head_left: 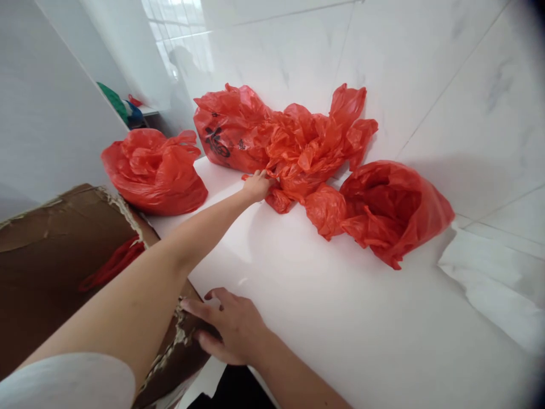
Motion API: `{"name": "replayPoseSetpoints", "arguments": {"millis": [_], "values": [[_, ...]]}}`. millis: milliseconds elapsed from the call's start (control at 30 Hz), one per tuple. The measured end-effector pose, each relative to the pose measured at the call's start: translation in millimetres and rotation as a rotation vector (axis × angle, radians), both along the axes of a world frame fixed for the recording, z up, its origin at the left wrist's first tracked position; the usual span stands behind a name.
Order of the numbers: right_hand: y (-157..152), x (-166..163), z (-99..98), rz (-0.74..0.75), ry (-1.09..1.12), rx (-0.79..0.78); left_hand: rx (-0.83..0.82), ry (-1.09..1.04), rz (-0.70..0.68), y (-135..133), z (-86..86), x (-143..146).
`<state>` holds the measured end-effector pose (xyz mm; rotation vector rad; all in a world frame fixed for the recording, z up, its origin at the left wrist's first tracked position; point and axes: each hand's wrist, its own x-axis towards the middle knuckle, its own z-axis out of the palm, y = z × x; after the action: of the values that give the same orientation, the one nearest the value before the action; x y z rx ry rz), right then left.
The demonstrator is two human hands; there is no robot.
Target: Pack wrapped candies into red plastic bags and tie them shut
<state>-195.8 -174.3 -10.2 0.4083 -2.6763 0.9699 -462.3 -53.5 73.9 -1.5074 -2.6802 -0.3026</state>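
My left hand [258,186] reaches across the white tabletop [272,284], its fingers closed on the edge of a crumpled red plastic bag [306,156] in the middle of a heap. Small bits of red film show on both sides of the fingers. Much closer to me, my right hand [232,326] is open, its fingers apart beside the torn rim of a cardboard box [42,221]. Its fingertips seem to touch that rim. Inside the box lies some red plastic [117,264], partly hidden behind my left forearm.
A full red bag [155,170] stands on the left by the box. Behind the heap, a red bag with black print [230,133] leans near the tiled wall [404,68]. An open-mouthed red bag [430,210] lies on the right, near a white sheet [489,272].
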Motion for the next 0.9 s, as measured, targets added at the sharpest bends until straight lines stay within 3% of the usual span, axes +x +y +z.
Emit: {"name": "replayPoseSetpoints", "arguments": {"millis": [133, 233, 333, 367, 400, 467, 567, 667, 733, 800, 900], "values": [[1, 1, 2.6, -0.021, 0.001, -0.006, 0.094, -0.101, 0.026, -34, 18.2, 2], [3, 2, 3.9, 0.000, -0.004, -0.019, 0.194, -0.192, 0.126, -77, 40.9, 12], [4, 3, 5.6, 0.017, -0.021, -0.034, 0.348, -0.370, 0.212, -138, 68.4, 34], [4, 3, 6.1, 0.021, -0.027, -0.035, 0.494, -0.557, 0.252, -162, 77.5, 43], [4, 3, 6.6, 0.021, -0.032, -0.034, 0.531, -0.616, 0.280, -186, 86.1, 50], [4, 4, 7.3, 0.021, -0.035, -0.040, 0.595, -0.769, 0.373, -237, 99.8, 63], [4, 5, 7.4, 0.020, -0.035, -0.072, 0.513, -1.020, 0.614, -310, 107.4, 69], [2, 6, 6.5, 0.026, -0.040, -0.092, 0.319, -1.172, 0.752, -364, 96.1, 65], [2, 6, 5.8, 0.028, -0.037, -0.095, 0.212, -1.219, 0.762, -384, 77.9, 62], [2, 6, 5.2, 0.024, -0.036, -0.101, 0.127, -1.179, 0.744, -388, 52.4, 63], [2, 6, 4.1, 0.023, -0.030, -0.112, 0.109, -0.996, 0.730, -374, 6.5, 76]]}}
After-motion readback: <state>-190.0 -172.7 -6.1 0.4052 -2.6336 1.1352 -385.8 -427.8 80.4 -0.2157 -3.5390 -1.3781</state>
